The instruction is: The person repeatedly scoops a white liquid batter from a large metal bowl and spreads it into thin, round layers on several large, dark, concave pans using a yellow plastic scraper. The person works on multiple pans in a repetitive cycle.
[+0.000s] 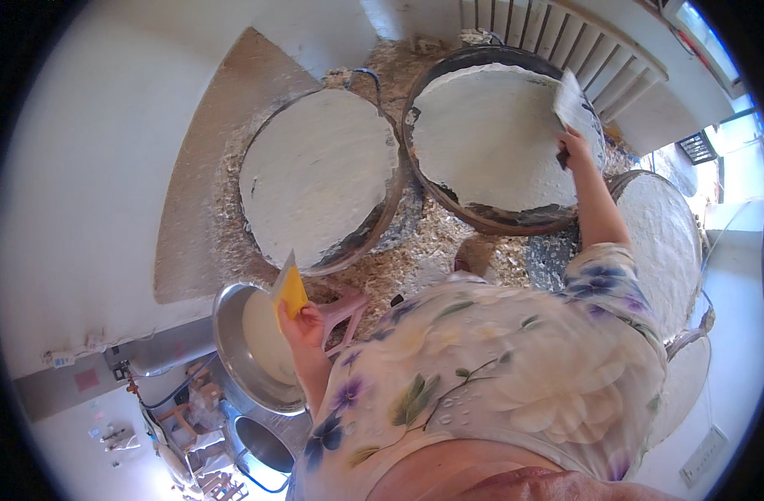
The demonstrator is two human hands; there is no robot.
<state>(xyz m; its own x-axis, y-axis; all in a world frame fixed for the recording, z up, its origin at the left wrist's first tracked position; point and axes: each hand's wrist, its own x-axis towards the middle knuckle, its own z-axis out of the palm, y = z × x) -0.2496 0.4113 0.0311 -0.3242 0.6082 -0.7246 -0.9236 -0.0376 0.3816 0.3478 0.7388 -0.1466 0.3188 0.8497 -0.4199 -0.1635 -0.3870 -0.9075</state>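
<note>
My right hand (573, 149) grips the dark handle of a broad, pale-bladed scraper (570, 100), blurred by motion. The blade is over the right edge of a white paste-like layer (488, 138) that covers most of a large round griddle-like pan (482, 224). My left hand (303, 324) holds a yellow scraper (290, 293) with its pale edge pointing up. Below that scraper is a steel basin (225, 325) of creamy white liquid (269, 338). A second round pan (369, 253), also coated with a white layer (319, 178), lies to the left.
More white-coated round pans (660, 250) stand at my right, one behind my arm. A pink plastic stool (347, 313) is beside the basin. An empty-looking metal pot (263, 443) stands at lower left. White railings (563, 37) rise behind the right pan; flaky residue (444, 235) covers the surface between pans.
</note>
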